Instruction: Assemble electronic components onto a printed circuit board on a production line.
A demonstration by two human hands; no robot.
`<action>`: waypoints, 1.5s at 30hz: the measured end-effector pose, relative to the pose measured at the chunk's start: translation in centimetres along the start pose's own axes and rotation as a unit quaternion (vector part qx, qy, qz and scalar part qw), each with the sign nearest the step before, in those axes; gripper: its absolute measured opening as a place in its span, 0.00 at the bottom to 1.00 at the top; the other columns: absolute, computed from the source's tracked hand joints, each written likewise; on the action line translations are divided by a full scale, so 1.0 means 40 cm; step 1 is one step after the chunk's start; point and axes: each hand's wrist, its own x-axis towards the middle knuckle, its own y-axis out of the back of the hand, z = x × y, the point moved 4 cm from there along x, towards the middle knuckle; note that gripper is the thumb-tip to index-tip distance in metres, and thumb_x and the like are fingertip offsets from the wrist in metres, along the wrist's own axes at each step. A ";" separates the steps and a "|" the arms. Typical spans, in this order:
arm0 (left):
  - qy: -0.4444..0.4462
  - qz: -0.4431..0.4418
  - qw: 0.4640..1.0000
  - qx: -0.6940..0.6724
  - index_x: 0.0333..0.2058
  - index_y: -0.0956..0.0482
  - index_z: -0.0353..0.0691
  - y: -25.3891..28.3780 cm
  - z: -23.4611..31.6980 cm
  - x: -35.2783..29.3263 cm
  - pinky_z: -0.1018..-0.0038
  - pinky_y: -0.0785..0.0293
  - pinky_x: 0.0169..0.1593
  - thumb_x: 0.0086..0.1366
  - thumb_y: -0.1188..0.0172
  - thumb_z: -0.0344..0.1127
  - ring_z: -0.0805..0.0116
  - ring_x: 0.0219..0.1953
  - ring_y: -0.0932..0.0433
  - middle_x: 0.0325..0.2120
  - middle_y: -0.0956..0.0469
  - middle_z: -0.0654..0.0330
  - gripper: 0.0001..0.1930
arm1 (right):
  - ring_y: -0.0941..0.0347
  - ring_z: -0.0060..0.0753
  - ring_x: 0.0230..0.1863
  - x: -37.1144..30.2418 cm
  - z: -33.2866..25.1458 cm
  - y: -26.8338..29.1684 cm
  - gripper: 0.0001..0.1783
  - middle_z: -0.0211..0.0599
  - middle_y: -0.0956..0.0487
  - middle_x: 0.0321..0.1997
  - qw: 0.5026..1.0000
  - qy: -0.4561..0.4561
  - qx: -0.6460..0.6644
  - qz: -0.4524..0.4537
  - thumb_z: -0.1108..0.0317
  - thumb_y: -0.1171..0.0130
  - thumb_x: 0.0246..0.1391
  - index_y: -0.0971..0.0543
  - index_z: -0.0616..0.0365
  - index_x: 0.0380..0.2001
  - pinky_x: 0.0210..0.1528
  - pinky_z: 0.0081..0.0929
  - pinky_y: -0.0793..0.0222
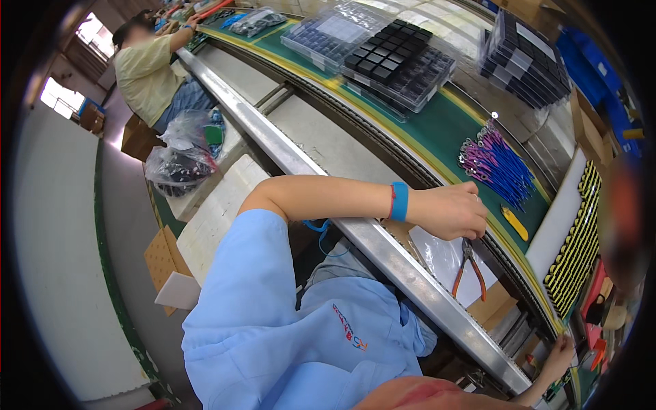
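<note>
My left hand (447, 212), with a blue band at the wrist, is over the near edge of the green work belt (447, 147). Its fingers are curled and closed; what they hold, if anything, is hidden. Just below them are pliers (470, 272) with orange handles, over a white sheet, their jaws close to the fingertips. Far to the lower right, my right hand (562, 355) is small in view at the belt edge, fingers drawn together on something too small to name. Beyond my left hand lie a yellow utility knife (514, 223) and a bundle of blue and pink cords (499, 167) with metal ends.
Clear compartment boxes (335, 34) and black square pieces (389, 49) stand farther along the belt. At right, a white board (557, 205) carries yellow-and-black striped pieces (575, 236). A metal rail (410, 263) runs before me. Another person (154, 78) sits at upper left, near plastic bags (184, 154).
</note>
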 end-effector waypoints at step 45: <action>0.035 -0.228 0.973 0.006 0.30 0.21 0.42 -0.105 0.031 0.000 0.62 0.28 0.43 0.62 0.42 0.38 0.55 0.36 0.21 0.28 0.22 0.58 0.07 | 0.28 0.40 0.26 -0.005 -0.740 -0.075 0.14 0.35 0.27 0.22 0.892 0.409 0.191 -0.021 0.61 0.33 0.48 0.26 0.56 0.20 0.26 0.36 0.33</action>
